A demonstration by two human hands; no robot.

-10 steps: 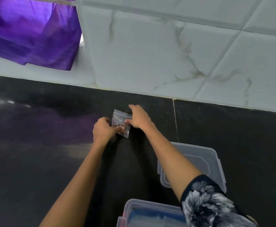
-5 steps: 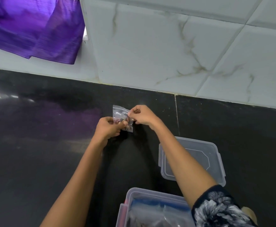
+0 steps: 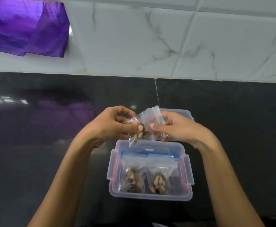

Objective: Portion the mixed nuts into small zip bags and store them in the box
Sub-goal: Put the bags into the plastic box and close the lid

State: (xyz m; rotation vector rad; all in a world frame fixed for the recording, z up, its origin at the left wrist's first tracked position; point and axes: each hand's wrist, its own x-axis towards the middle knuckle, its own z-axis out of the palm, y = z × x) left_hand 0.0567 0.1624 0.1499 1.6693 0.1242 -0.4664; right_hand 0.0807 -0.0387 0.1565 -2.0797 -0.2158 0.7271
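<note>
A small clear zip bag (image 3: 144, 126) with mixed nuts in its lower part hangs between both hands, just above the far rim of the box. My left hand (image 3: 112, 125) pinches its left side and my right hand (image 3: 175, 126) pinches its right side near the zip strip. Below them stands a clear plastic box (image 3: 188, 169) with clip flaps. Inside it lie two filled nut bags, one on the left (image 3: 133, 177) and one on the right (image 3: 160, 179), on top of larger blue-striped zip bags.
The clear box lid (image 3: 185, 114) lies flat on the black counter (image 3: 35, 153) behind my right hand. A white marble-tiled wall (image 3: 166, 43) rises at the back, with purple cloth (image 3: 24, 27) hanging at its upper left.
Both hands have pulled the nut bag back from the far counter and now hold it over the box. The view has tilted down, showing the whole box and the bags inside.
</note>
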